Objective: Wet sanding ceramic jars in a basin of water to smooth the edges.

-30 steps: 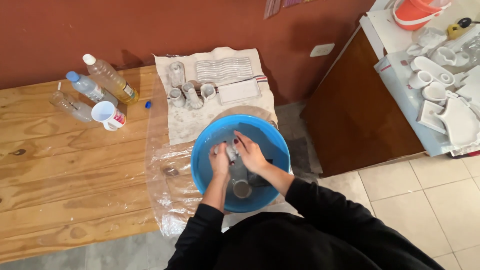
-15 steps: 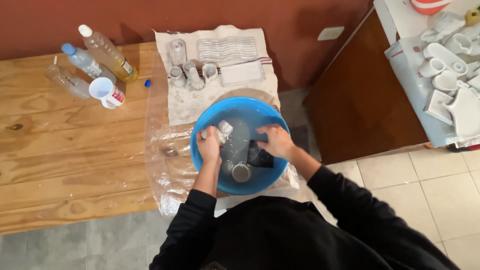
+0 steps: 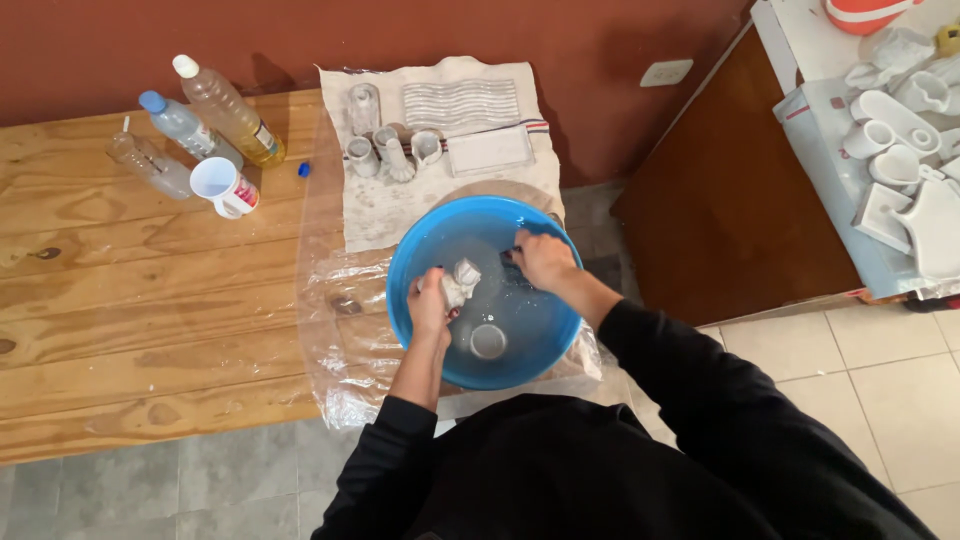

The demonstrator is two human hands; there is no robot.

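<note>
Blue basin point(image 3: 420, 262) sits at the near edge of the wooden tabletop point(image 3: 150, 300), on a sheet of clear plastic point(image 3: 335, 330), and both hands are down inside it. Left hand point(image 3: 432, 303) is curled around a small whitish piece point(image 3: 462, 281), fingers wrapped tight, forearm coming straight up from the near side. Right hand point(image 3: 545, 259) is closed on something dark at the far right of the bowl, honestly can't tell what it is, too small and half covered by the fingers. A small round cup point(image 3: 488, 341) lies in the bottom of the basin between the arms. Both sleeves are black and pushed up a bit.

Farther back there's a cloth point(image 3: 400, 215) with little white pieces drying on it, and to the left some bottles point(image 3: 205, 115) and a mug point(image 3: 225, 187). Far right, a counter with more white pieces point(image 3: 895, 165), cut off by the frame.
</note>
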